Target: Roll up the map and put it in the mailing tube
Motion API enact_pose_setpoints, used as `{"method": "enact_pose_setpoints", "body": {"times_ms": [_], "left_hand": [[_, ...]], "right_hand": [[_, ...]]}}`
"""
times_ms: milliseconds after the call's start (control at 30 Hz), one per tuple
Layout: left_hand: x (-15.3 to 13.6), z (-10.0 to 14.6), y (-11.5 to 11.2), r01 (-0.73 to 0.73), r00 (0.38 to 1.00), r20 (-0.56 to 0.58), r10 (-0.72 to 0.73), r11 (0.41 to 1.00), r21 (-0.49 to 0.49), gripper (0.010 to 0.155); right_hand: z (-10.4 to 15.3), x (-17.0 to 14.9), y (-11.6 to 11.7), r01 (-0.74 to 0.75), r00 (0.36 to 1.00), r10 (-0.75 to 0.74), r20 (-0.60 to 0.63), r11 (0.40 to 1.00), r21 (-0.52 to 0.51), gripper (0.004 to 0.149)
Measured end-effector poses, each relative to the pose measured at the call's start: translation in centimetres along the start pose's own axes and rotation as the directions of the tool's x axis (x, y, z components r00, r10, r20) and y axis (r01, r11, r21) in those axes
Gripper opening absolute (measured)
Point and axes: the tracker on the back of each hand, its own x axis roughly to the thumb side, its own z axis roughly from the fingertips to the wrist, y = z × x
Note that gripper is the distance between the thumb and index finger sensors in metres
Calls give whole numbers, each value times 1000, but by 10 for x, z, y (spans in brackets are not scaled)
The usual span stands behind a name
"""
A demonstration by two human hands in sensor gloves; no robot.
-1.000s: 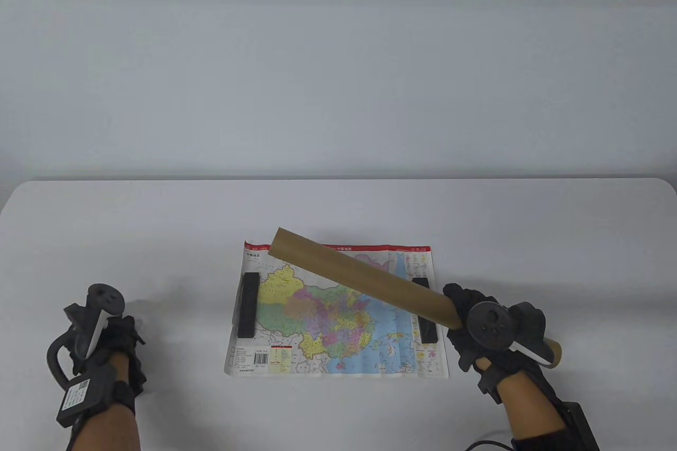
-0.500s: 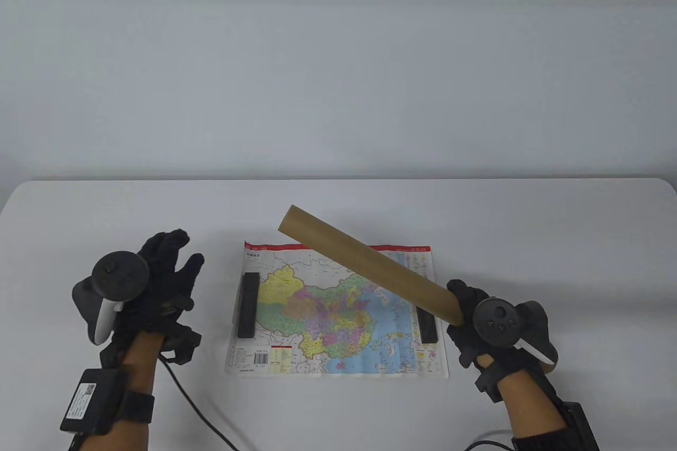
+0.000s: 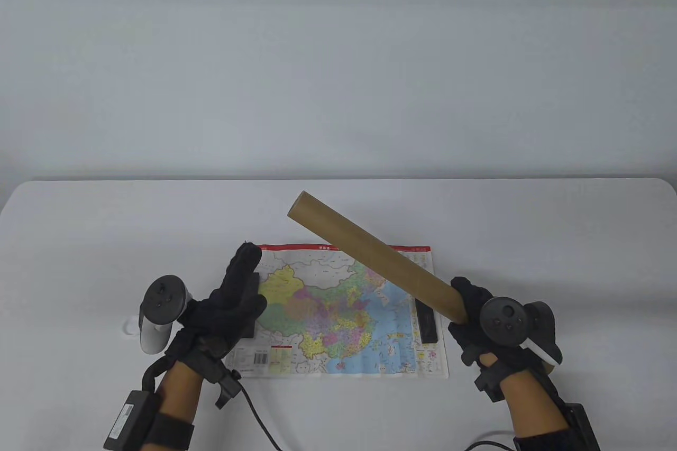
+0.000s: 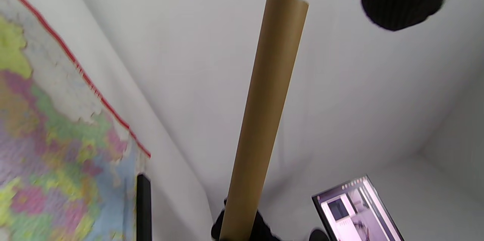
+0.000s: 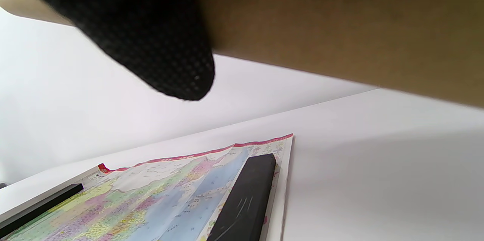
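The right hand (image 3: 478,321) is gripping the brown mailing tube (image 3: 370,255) near its lower end, fingers wrapped around it, holding it in the air tilted toward ten o'clock above the map (image 3: 338,313). The map is lying flat on the table (image 3: 106,218), a black bar weight (image 3: 426,321) sitting on its three o'clock edge. The left hand (image 3: 232,303) is hovering with fingers spread, holding nothing, over the map's nine o'clock edge.
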Motion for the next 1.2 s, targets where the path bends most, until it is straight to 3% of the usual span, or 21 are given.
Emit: {"method": "enact_pose_setpoints", "body": {"times_ms": [200, 400, 567, 800, 967, 1200], "left_hand": [[-12, 2, -3, -16, 999, -42, 12, 994, -105, 90], [-11, 5, -2, -21, 999, -44, 16, 994, -106, 90], [-11, 8, 0, -23, 999, -43, 19, 995, -94, 90], [-11, 9, -1, -20, 999, -47, 16, 996, -88, 90], [-13, 9, -2, -13, 998, -61, 7, 996, -88, 90], [-13, 9, -3, -5, 997, -72, -1, 996, -85, 89]], "right_hand": [[-2, -8, 3, 29, 998, -29, -52, 1000, 0, 83], [-9, -26, -9, 116, 968, -125, -219, 992, -53, 86], [-21, -59, -20, 188, 877, -190, -441, 981, -49, 88], [-25, -109, -17, 131, 706, -70, -704, 991, 32, 91], [-17, -137, -1, 148, 581, 23, -814, 980, 133, 90], [-12, -148, 23, 156, 530, 98, -842, 965, 210, 87]]}}
